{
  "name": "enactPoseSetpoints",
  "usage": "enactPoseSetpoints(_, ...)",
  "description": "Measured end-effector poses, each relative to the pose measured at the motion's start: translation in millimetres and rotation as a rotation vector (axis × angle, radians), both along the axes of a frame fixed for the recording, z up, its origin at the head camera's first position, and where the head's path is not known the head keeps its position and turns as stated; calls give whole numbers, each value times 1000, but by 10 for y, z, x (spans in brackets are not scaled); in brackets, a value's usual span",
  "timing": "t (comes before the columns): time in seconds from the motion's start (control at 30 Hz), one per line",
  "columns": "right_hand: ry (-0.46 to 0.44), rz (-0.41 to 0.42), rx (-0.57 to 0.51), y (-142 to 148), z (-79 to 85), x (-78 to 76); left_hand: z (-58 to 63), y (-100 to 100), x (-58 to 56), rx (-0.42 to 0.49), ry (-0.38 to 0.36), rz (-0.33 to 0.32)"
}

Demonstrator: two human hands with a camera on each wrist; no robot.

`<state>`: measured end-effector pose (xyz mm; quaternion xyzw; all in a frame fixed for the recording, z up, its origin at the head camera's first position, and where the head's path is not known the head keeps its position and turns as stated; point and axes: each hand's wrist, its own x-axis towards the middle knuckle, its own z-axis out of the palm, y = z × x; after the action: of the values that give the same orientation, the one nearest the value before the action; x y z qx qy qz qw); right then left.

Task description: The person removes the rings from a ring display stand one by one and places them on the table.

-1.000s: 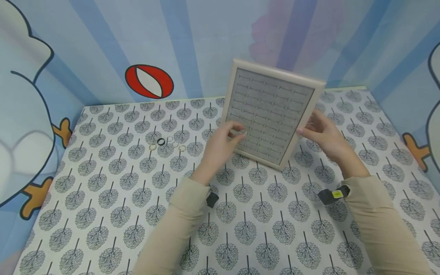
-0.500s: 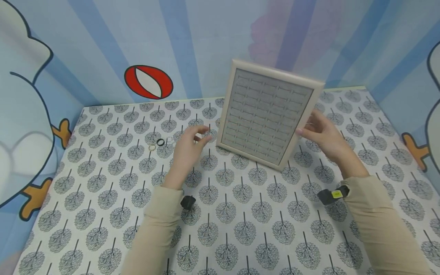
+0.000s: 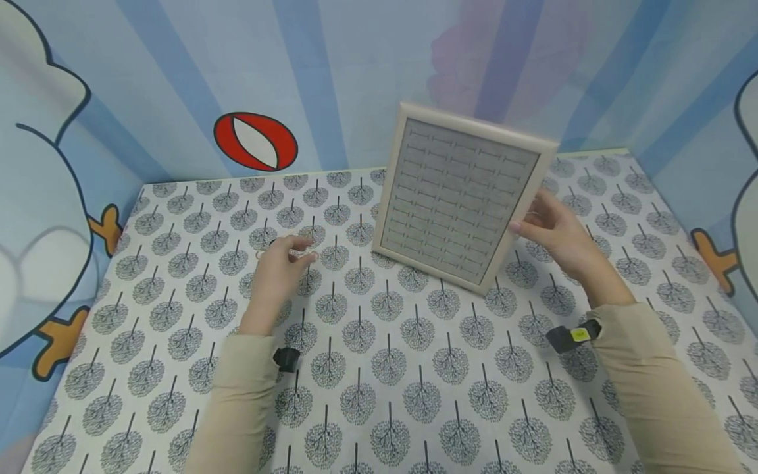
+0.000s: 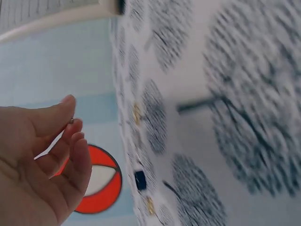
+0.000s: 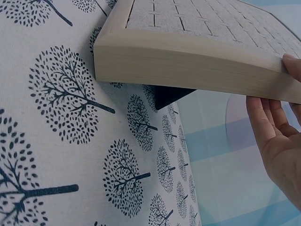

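A ring display frame [image 3: 453,194] with a pale wooden border and a grey slotted pad stands tilted back on the table. My right hand [image 3: 562,237] holds its right edge, thumb at the front and fingers behind. My left hand [image 3: 277,276] is over the left side of the table, among loose rings. Its thumb and fingertip pinch a tiny silvery ring [image 4: 71,121], seen edge-on in the left wrist view. Below lie a black ring [image 4: 140,180], one gold ring [image 4: 136,114] and another gold ring [image 4: 150,205]. The hand covers part of this group in the head view.
A white cloth with dark tree prints [image 3: 391,368] covers the table. Behind it hangs a blue striped backdrop [image 3: 367,72] with cartoon figures. A black support [image 5: 171,95] props the frame from behind.
My left hand has moved left from the frame's lower left to above the loose rings, the small ring still in its pinch. The right hand and the frame have stayed in place.
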<state>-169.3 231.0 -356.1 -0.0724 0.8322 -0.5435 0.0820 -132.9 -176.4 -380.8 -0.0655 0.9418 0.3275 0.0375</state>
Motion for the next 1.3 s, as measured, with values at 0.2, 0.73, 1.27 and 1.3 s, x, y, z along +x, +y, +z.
enactPoseSetpoints(0.2, 6, -4, 4, 5, -4, -4, -67, -131, 17, -72, -53, 8)
enactPoseSetpoints(0.73, -3, -2, -1, 6, -12, -10, -209, -206, -69, -188, -116, 1)
enactPoseSetpoints(1.27, 34, 27, -32, 39, -62, -24, -223, -192, -60, -168, -121, 7)
enactPoseSetpoints(1.3, 30, 28, -28, 40, -65, -29, -222, -191, -59, -163, -120, 9)
